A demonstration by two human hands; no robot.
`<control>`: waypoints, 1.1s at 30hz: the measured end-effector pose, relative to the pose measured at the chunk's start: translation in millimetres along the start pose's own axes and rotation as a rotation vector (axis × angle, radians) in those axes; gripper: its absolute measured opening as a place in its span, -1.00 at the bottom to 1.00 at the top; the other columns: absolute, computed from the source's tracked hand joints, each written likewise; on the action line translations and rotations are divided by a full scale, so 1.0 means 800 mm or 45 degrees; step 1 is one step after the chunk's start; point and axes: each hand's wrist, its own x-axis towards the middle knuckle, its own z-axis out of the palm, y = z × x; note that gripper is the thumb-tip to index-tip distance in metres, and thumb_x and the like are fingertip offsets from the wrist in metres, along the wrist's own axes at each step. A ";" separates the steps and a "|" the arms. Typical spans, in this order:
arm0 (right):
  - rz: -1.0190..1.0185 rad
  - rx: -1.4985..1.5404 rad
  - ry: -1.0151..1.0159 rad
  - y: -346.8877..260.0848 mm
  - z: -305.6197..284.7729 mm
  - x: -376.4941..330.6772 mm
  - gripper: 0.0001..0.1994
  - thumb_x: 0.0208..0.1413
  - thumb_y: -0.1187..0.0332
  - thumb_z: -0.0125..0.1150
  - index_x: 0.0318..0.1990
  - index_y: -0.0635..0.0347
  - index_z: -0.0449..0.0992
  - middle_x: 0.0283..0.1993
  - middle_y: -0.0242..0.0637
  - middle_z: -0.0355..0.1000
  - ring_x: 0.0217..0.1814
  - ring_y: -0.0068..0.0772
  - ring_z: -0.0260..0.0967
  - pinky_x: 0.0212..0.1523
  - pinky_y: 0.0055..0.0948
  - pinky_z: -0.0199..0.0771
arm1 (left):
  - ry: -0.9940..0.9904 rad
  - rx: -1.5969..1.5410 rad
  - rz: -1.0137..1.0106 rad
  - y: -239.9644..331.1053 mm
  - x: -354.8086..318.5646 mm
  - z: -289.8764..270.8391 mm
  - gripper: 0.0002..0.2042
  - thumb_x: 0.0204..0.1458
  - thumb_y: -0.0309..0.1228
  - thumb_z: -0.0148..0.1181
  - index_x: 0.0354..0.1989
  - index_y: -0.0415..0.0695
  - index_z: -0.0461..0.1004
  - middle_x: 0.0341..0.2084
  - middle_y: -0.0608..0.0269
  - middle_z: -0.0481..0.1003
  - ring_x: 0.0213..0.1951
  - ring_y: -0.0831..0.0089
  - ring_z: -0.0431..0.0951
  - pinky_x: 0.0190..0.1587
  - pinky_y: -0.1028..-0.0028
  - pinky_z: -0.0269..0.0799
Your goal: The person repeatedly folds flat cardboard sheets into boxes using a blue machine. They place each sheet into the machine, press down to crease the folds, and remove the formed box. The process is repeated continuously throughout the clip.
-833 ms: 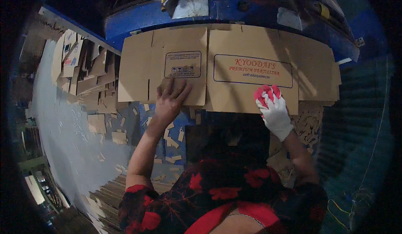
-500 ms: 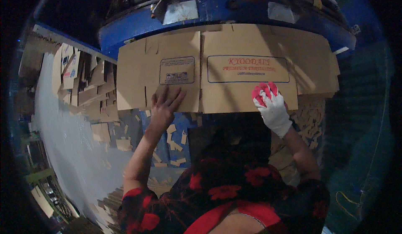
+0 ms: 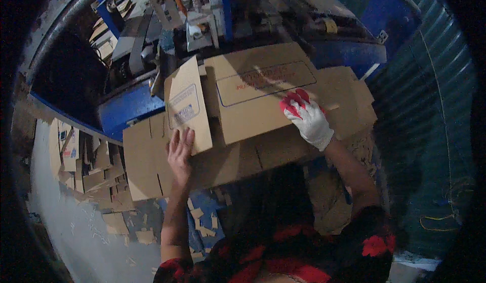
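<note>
A flat cardboard box blank (image 3: pixel 253 101), with blue-framed print on its panels, is tilted in front of me toward the blue machine. Its narrow left panel (image 3: pixel 195 116) bends upward along the crease. My bare left hand (image 3: pixel 180 149) grips the near edge of that panel, fingers on top and thumb hidden. On the wide panel's near right edge, my right hand (image 3: pixel 306 118), in a white glove with red fingertips, is closed with its fingers curled over the board. Beneath lies another plain, slotted cardboard blank (image 3: pixel 228 166).
The blue machine (image 3: pixel 349 53) with metal parts stands across the far side. Cardboard pieces (image 3: pixel 96 166) are stacked at the left, and small offcuts (image 3: pixel 202 222) litter the floor. A green corrugated wall (image 3: pixel 425 131) runs along the right, with a yellow cord (image 3: pixel 438 224) low on it.
The printed blank has moved away from me and turned, its left panel now bent up. A plain blank shows underneath. My left hand's fingers have drawn together on the panel; the view has shifted.
</note>
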 end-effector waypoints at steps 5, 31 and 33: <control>0.016 0.194 -0.016 0.026 0.037 0.005 -0.65 0.05 0.38 -0.01 0.02 0.04 0.47 0.14 -0.20 0.34 0.23 -0.04 0.23 0.20 -0.04 0.21 | -0.019 -0.073 -0.030 -0.007 0.009 0.032 -0.63 0.14 -0.45 -0.12 0.11 0.06 0.44 0.09 0.30 0.43 0.19 0.09 0.32 0.19 0.16 0.16; 1.071 -0.030 -0.397 0.000 -0.040 -0.158 -0.20 -0.16 -0.05 0.33 0.18 0.27 0.21 0.25 -0.01 0.14 0.35 0.00 0.01 0.33 0.07 -0.11 | -0.618 0.430 -1.213 -0.277 -0.243 -0.137 -0.29 -0.09 0.13 0.20 0.11 -0.19 0.38 0.07 -0.09 0.37 0.11 0.01 0.34 0.12 0.22 0.28; 1.241 -0.027 -0.372 -0.013 -0.056 -0.175 -0.15 -0.18 -0.03 0.37 0.21 0.31 0.16 0.28 0.00 0.10 0.36 0.00 0.00 0.34 0.04 -0.11 | -0.549 0.438 -1.366 -0.270 -0.250 -0.157 -0.19 -0.18 0.22 0.23 0.10 -0.23 0.37 0.03 -0.18 0.38 0.12 -0.03 0.32 0.13 0.19 0.25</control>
